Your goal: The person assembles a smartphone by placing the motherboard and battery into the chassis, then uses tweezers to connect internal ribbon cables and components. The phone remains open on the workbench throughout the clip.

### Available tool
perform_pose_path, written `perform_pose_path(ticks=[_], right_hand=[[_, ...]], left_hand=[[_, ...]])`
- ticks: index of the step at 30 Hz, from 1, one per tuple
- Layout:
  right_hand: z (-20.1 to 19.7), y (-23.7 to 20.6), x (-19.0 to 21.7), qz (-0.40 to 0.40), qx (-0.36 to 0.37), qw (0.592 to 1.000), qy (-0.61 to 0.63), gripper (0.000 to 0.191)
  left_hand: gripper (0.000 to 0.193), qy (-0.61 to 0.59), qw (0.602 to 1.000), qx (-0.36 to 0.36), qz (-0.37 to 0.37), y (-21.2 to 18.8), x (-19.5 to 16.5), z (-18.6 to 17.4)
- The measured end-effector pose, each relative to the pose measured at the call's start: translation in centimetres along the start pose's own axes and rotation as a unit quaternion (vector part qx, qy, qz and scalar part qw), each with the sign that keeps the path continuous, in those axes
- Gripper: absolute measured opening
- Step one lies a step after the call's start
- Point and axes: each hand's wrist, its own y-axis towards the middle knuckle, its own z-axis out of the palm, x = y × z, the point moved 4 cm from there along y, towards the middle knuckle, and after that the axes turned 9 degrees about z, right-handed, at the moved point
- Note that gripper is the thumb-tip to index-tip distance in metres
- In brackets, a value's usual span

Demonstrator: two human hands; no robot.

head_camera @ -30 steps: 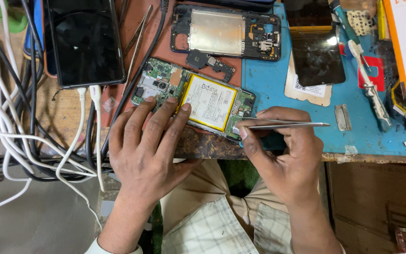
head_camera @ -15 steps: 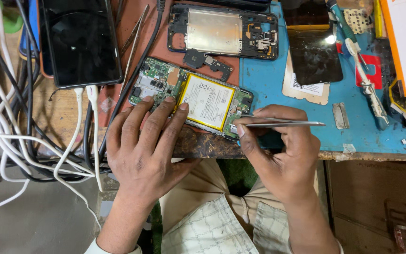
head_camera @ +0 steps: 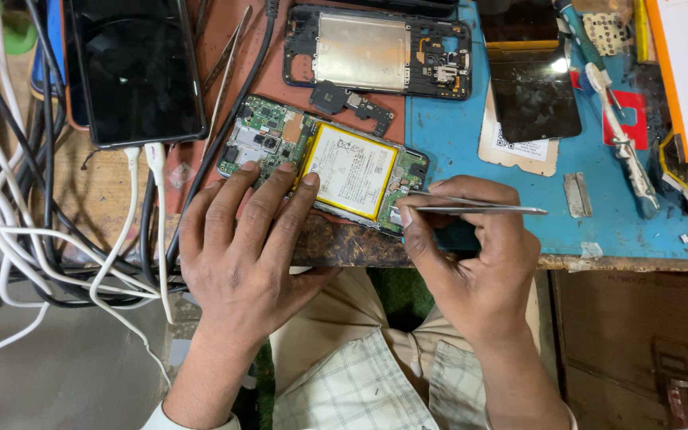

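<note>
Steel tweezers [head_camera: 471,205] sat pinched between the thumb and fingers of my right hand [head_camera: 471,263], my grip closed on them, with their tips lying at the right end of the opened phone [head_camera: 324,163] near the front edge of the bench. My left hand [head_camera: 240,247] lay flat with its fingers spread and closed on nothing, the fingertips [head_camera: 284,169] pressing on the green circuit board and the near edge of the yellow-framed battery [head_camera: 352,170]. That phone rested on a reddish mat [head_camera: 216,72], just beside the blue mat [head_camera: 599,215]. Above it lay a detached black phone frame [head_camera: 380,52] with a metal plate. To the left lay a dark-screened phone [head_camera: 137,68] with white cables [head_camera: 133,215] plugged into its near end, and a second pair of tweezers [head_camera: 228,64] lay beside it.
</note>
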Motion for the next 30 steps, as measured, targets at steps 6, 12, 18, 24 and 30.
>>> perform_pose_path(ticks=[6, 12, 18, 24, 30], right_hand=[[-0.18, 0.00, -0.01, 0.007, 0.000, 1.000, -0.018, 0.035], [0.01, -0.02, -0.12, 0.014, 0.023, 0.999, 0.048, 0.036], [-0.06, 0.04, -0.20, 0.013, -0.001, 1.000, 0.014, 0.036], [-0.12, 0.16, -0.18, 0.000, -0.001, 1.000, -0.003, 0.035], [-0.11, 0.09, -0.37, 0.017, 0.025, 0.999, 0.043, 0.036]], left_hand=[[0.097, -0.002, 1.000, -0.009, 0.002, 0.10, -0.06, -0.05], [0.101, -0.005, 1.000, 0.000, 0.001, 0.04, -0.01, -0.09], [0.102, -0.004, 1.000, 0.005, -0.002, 0.03, 0.01, 0.02], [0.102, -0.002, 1.000, 0.000, -0.002, 0.04, 0.08, 0.01], [0.099, -0.003, 1.000, -0.001, -0.001, 0.05, 0.04, -0.02]])
